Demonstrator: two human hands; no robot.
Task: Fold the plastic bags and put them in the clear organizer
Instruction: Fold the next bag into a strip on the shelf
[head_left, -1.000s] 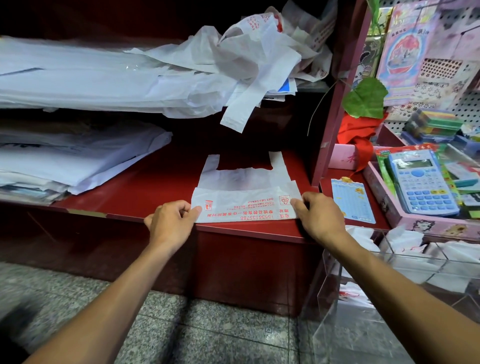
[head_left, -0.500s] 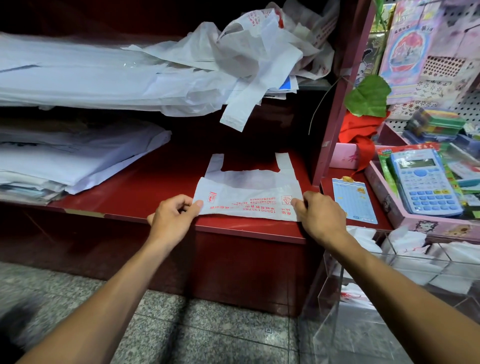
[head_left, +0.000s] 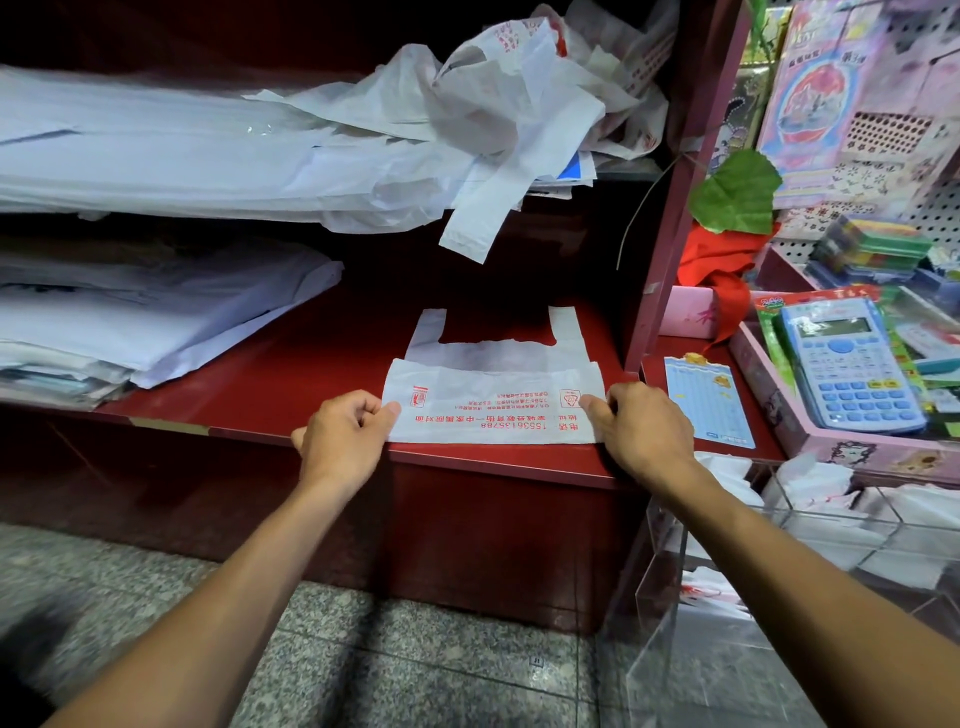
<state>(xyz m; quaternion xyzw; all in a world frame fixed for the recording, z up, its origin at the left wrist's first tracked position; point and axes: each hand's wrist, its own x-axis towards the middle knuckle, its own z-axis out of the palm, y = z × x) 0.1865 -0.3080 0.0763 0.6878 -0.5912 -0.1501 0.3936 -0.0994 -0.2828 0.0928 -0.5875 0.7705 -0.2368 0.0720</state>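
A white plastic bag (head_left: 493, 395) with red print lies on the red shelf (head_left: 291, 379), its bottom part folded up over the body and its two handles pointing away from me. My left hand (head_left: 343, 441) pinches the folded bag's left edge. My right hand (head_left: 644, 431) pinches its right edge. The clear organizer (head_left: 779, 561) stands low at the right, below the shelf edge, with white folded bags in its compartments.
A heap of loose white bags (head_left: 498, 109) fills the upper shelf, one handle hanging down. Stacked white sheets (head_left: 145, 317) lie at the left. A notepad (head_left: 706, 400), a pink tray (head_left: 810, 441) and a blue calculator (head_left: 847, 364) sit at the right beyond a red upright (head_left: 670, 208).
Both hands lifted the bag's near edge and laid it further up over the body, so the folded band is now wider. The hands stay at the bag's two side edges.
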